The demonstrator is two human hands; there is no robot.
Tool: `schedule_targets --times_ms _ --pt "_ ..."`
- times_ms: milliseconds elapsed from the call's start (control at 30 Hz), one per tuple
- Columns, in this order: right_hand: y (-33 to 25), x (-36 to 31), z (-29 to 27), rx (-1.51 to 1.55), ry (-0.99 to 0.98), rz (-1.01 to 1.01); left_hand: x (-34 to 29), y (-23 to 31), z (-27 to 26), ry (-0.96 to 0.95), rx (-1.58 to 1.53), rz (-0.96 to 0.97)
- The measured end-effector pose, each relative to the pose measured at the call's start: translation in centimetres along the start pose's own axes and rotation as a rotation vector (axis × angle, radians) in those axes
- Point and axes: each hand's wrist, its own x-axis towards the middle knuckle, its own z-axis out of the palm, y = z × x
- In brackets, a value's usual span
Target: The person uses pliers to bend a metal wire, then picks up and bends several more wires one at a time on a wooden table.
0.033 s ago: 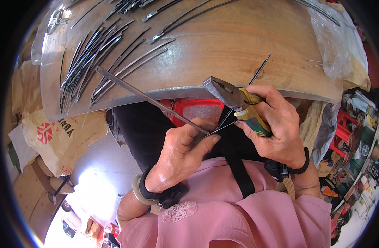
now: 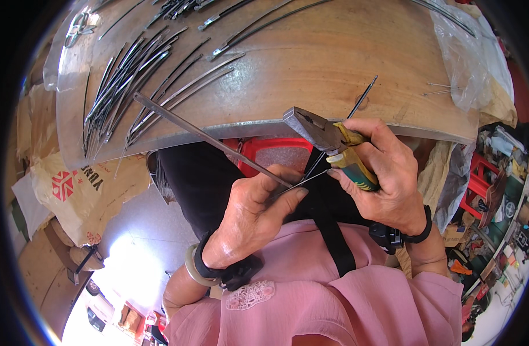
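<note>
The pliers (image 2: 315, 128) have yellow-and-green handles (image 2: 356, 168), the strip (image 2: 201, 134) is grey, the blouse (image 2: 385, 300) pink

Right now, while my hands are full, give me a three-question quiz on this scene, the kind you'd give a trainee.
1. Which tool is in the person's right hand? A) hammer; B) pliers; C) screwdriver.
2. True or false: the left hand grips a long metal strip.
3. Fill in: most of the thin strips on the table lie toward the person's ____ side.

Key: 1. B; 2. True; 3. left.
</note>
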Motion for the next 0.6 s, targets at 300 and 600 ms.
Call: schedule_targets --times_ms 300,600 --pt "0.17 0.02 0.11 0.024 0.004 0.001 0.21 0.21 -0.06 -0.031 0.005 -0.026" --pt "0.20 -0.03 0.18 0.042 -0.006 0.014 0.18 -0.22 0.21 -0.009 -0.029 -0.019"
